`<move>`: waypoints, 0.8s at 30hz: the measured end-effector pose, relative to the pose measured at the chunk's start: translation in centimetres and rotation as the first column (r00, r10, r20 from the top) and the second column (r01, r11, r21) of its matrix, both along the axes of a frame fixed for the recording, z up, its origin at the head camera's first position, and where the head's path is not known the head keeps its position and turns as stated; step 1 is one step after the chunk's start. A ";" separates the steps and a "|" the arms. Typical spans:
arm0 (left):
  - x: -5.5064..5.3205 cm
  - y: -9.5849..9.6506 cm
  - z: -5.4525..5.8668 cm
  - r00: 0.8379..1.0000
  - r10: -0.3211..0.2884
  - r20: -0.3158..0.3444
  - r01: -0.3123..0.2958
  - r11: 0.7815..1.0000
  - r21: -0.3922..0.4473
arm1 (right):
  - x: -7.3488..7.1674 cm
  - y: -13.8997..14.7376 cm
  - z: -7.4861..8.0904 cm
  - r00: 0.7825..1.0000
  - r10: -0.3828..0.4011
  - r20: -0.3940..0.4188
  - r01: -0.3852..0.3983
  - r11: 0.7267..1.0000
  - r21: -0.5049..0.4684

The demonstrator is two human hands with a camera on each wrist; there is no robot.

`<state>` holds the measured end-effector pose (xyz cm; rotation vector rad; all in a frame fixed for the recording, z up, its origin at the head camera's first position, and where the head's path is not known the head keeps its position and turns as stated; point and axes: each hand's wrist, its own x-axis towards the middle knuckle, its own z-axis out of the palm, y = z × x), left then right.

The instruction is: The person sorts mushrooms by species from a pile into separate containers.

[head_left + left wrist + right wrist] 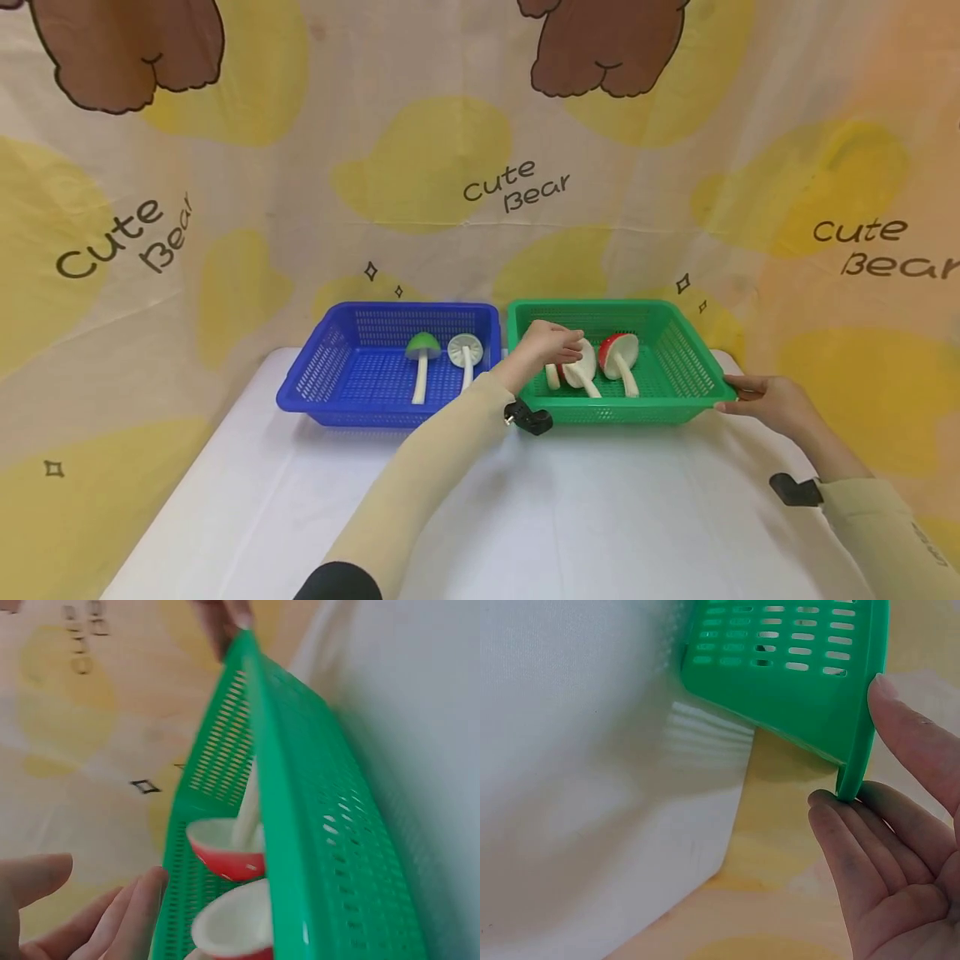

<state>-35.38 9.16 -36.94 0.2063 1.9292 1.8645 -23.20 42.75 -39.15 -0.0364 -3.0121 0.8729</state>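
My right hand (772,404) pinches the rim of the green basket (600,411) at its front right corner, thumb on one side and fingers on the other. Above the left part of that basket reaches my left hand (550,346), its thumb and fingers apart with nothing between them. Below it lie toy mushrooms: one red-capped mushroom (619,357) on its side with a white stem, another red-capped mushroom (583,367) overlapped by the fingers, and a white stem (552,377) whose cap is hidden. In the left wrist view, two red caps (225,859) show inside the basket.
A blue basket (348,408) stands to the left, close beside the green one. It holds a green-capped mushroom (422,354) and a mushroom with a pale underside (466,350). The white table (600,517) ends at a patterned cloth backdrop (420,183).
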 end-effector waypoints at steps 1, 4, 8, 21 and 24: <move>0.1 -0.7 0.1 1.000 -0.013 0.019 0.012 0.999 0.038 | 0.0 0.0 0.0 1.000 0.000 0.002 0.000 1.000 0.000; 0.2 -2.8 0.2 0.997 -0.057 0.046 0.050 0.990 0.135 | -0.1 0.2 -0.1 1.000 0.001 0.006 -0.001 1.000 0.004; 0.7 -5.5 0.6 0.997 -0.066 0.037 0.057 0.979 0.195 | -0.3 0.3 0.0 1.000 0.008 0.010 -0.008 1.000 0.011; 3.0 -15.1 1.4 0.969 0.019 -0.246 -0.049 0.992 -0.118 | 0.1 -0.3 0.9 0.998 0.059 -0.015 -0.057 0.992 0.115; 3.4 -17.3 1.2 0.944 0.015 -0.330 -0.100 0.965 -0.241 | 0.1 -0.7 1.4 0.997 0.066 -0.029 -0.062 0.989 0.135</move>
